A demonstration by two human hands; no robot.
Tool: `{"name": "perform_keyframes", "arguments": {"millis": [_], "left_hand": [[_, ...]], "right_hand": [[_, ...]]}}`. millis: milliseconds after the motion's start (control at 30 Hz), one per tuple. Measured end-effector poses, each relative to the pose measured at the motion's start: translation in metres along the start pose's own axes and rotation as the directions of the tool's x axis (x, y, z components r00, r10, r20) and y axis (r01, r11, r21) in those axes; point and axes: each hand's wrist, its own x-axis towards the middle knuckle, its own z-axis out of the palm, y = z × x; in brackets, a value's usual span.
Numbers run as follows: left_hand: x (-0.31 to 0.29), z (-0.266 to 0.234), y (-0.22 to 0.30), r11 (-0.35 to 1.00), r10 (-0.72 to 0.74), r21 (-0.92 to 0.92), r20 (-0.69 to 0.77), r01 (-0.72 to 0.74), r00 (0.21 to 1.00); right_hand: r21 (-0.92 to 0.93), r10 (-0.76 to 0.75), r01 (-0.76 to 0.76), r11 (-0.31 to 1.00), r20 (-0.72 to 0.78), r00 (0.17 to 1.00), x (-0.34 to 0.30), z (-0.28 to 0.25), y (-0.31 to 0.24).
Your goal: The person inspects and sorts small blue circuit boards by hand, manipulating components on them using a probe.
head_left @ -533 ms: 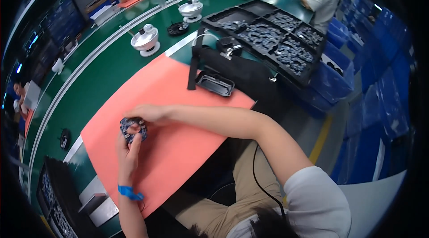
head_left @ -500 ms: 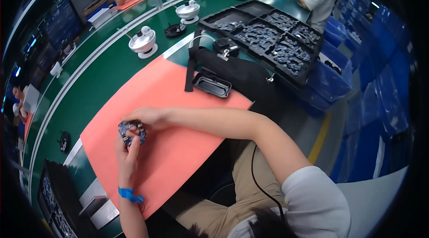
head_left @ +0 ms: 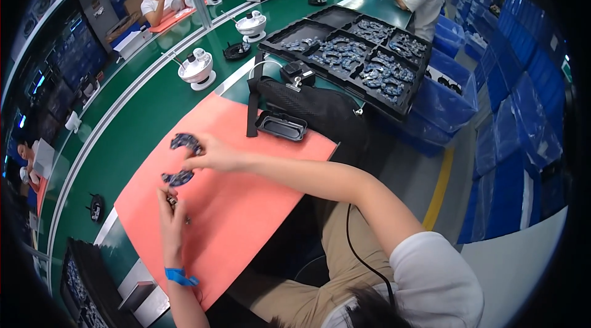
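Observation:
Above the salmon-pink mat, my right hand is closed on a dark blue, curved circuit board. The board's upper and lower arcs show; my fingers cover part of its middle. Nearer to me, my left hand, with a blue band at the wrist, is held upright with its fingers curled. Something small, dark and partly shiny shows among those fingers, mostly hidden, and I cannot make out what it is. The lower arc of the board lies just beyond the left fingertips.
A black compartment tray of curved boards stands at the right, by a black bag and an oblong black case. White devices stand on the green table. Another black tray is at lower left. Co-workers sit beyond.
My hands were together around the bunched boards; now they are apart. The right hand has drawn a curved board away from the left, which has dropped slightly nearer. The whole view has shifted a little.

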Motion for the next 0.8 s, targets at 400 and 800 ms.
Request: {"name": "perform_keyframes", "arguments": {"millis": [400, 800], "left_hand": [[0.003, 0.009, -0.019, 0.931, 0.092, 0.348, 0.076, -0.113, 0.993], [-0.003, 0.014, -0.01, 0.876, 0.093, 0.469, 0.071, -0.115, 0.993]], "right_hand": [[-0.73, -0.623, -0.46, 0.506, -0.678, 0.391, -0.195, -0.297, -0.128], [-0.327, -0.637, -0.791, 0.517, -0.764, -0.1, -0.298, -0.443, -0.154]]}}
